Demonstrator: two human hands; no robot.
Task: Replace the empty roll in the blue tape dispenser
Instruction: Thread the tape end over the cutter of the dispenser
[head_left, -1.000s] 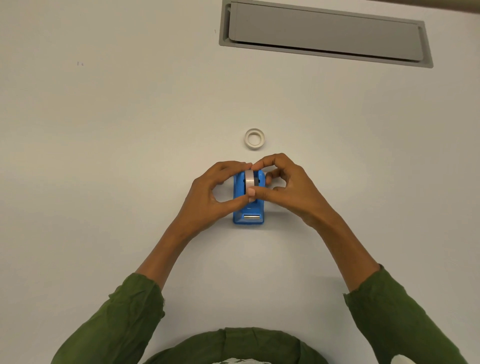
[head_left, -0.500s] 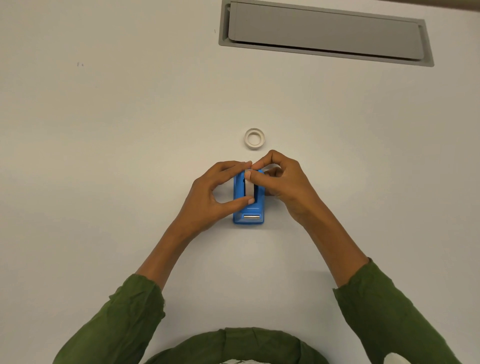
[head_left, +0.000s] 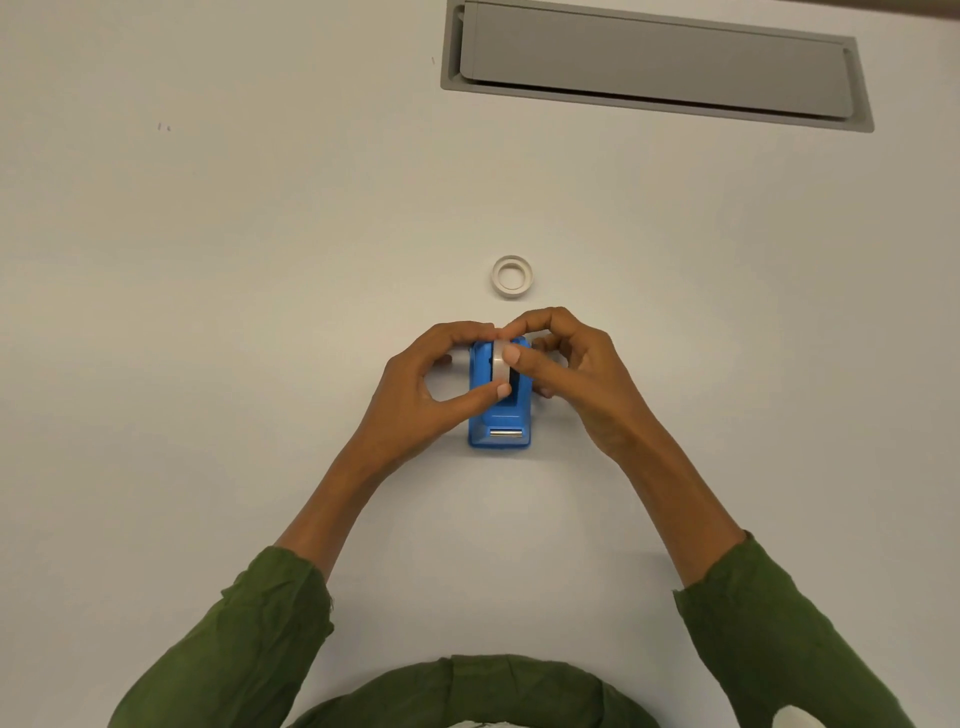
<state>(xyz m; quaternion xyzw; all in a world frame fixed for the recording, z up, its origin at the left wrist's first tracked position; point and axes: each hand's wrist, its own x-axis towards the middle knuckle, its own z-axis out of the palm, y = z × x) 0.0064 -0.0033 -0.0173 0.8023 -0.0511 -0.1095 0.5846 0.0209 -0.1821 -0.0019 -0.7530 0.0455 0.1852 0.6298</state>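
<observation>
The blue tape dispenser (head_left: 500, 415) stands on the white table, its metal cutter facing me. A roll of tape (head_left: 499, 365) stands on edge in the dispenser's slot. My left hand (head_left: 426, 395) pinches the roll from the left with thumb and forefinger. My right hand (head_left: 571, 374) grips it from the right, thumb on the roll's top and fingers curled behind. A bare white ring, the empty roll (head_left: 512, 276), lies flat on the table just beyond the dispenser.
A grey recessed cable hatch (head_left: 654, 67) is set into the white table (head_left: 208, 312) at the far right. My green sleeves fill the near edge of the view.
The roll has sunk lower into the dispenser's slot. My right thumb has shifted from the near side up onto the roll's top; my left hand has barely moved.
</observation>
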